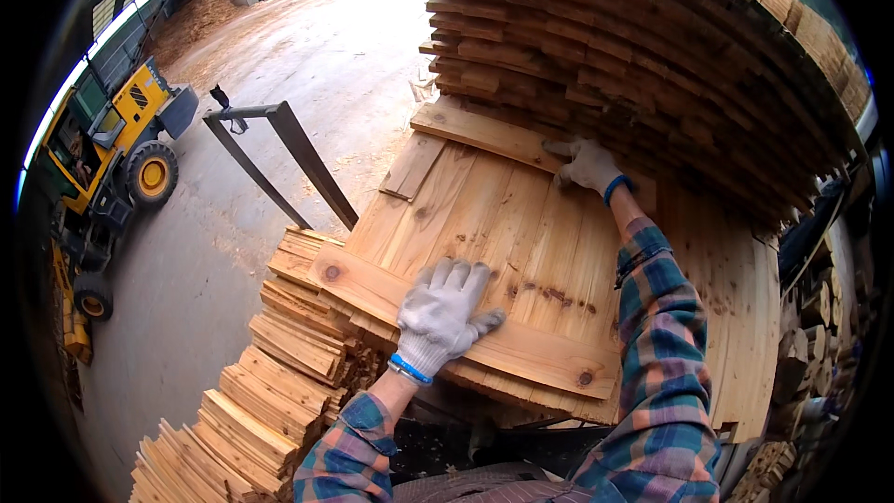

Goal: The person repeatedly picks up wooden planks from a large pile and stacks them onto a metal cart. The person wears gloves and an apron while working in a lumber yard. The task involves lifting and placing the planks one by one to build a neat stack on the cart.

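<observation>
Both hands wear whitish knit gloves with blue cuffs. My left hand (441, 309) lies flat, fingers spread, on a narrow board (549, 359) that runs crosswise along the near edge of a layer of planks (521, 233). Farther off, my right hand (589, 168) rests with fingers stretched out on a second crosswise board (484, 137), close to the foot of a tall wood stack. A short plank piece (413, 166) lies at the layer's left side, touching the far board. The undersides of both hands are hidden.
The tall stack of boards (596, 65) rises behind the layer. Lower piles of thin slats (270, 401) stand at the near left. Beyond them are a dark metal frame (312, 163) and a yellow wheel loader (116, 149). Cut logs (805, 354) lie at right.
</observation>
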`<action>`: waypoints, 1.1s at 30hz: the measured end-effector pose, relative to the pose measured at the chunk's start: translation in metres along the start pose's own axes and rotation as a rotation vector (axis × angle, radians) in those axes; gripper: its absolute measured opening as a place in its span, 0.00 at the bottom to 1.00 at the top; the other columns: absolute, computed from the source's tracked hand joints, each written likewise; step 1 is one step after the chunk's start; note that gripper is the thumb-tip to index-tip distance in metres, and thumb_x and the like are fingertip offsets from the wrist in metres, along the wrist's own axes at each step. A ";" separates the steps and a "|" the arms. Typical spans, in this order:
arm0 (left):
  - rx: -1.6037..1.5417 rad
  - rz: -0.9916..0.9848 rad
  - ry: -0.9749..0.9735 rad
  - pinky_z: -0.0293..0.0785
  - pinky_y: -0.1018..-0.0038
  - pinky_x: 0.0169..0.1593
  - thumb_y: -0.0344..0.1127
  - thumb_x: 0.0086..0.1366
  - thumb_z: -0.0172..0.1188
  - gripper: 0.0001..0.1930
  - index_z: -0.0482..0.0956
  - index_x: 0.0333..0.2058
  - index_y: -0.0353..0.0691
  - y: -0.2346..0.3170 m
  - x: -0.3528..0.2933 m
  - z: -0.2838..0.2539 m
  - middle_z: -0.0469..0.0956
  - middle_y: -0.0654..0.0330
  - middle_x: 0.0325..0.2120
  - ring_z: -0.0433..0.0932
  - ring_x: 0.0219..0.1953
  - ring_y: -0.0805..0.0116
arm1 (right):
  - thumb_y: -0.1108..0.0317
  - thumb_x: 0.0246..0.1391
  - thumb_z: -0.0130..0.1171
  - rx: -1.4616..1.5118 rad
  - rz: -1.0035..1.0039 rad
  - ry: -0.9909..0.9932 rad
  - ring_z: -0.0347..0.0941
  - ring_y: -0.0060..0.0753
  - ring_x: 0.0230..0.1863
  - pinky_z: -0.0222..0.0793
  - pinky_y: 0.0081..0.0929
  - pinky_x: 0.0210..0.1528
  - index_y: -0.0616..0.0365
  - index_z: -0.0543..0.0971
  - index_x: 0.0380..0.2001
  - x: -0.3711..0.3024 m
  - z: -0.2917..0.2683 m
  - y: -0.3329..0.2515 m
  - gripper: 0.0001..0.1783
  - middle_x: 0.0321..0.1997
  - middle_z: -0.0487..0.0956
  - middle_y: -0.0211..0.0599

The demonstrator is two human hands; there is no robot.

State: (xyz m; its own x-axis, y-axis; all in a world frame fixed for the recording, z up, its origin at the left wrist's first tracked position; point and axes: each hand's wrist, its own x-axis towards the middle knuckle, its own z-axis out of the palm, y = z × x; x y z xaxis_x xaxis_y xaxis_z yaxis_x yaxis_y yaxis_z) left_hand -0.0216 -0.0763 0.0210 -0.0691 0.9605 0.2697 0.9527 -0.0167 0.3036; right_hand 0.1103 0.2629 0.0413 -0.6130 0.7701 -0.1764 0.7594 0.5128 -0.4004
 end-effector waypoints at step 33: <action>-0.028 -0.099 -0.137 0.61 0.55 0.65 0.65 0.59 0.55 0.36 0.69 0.59 0.47 -0.008 0.002 0.010 0.71 0.51 0.57 0.65 0.63 0.50 | 0.55 0.45 0.69 -0.379 0.041 0.111 0.62 0.46 0.68 0.62 0.36 0.68 0.31 0.69 0.65 -0.017 0.002 -0.034 0.40 0.72 0.62 0.36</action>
State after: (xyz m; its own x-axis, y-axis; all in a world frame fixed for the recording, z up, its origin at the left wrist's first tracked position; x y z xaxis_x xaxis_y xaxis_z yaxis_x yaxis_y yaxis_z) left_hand -0.0258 -0.0715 0.0097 -0.1192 0.9867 0.1105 0.9345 0.0739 0.3481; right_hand 0.0947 0.2315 0.0566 -0.5689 0.8186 -0.0792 0.8222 0.5683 -0.0312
